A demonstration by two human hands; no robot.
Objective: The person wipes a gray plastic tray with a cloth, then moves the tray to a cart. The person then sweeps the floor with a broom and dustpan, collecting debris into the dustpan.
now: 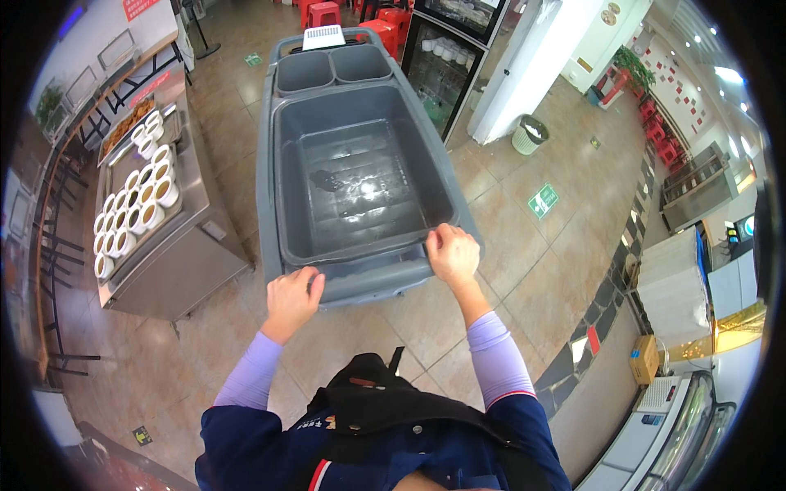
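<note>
Before me stands a grey plastic utility cart (266, 184) with a large deep grey tub (362, 190) set in its top. Dark wet residue lies on the tub's floor. My left hand (295, 301) is closed over the near left corner of the cart's rim. At the near right corner, my right hand (453, 253) grips the rim, its fingers curled over the edge by the tub. Two smaller grey bins (305, 72) sit side by side at the cart's far end, with a white slotted plastic item (323, 37) behind them.
To the left, a stainless steel counter (184, 258) carries several white cups (147, 193) of sauces or seasonings. A glass-door cabinet (439, 67) and a white pillar (513, 73) stand beyond the cart. Near the pillar is a waste bin (529, 135). Red stools (323, 13) are at the back.
</note>
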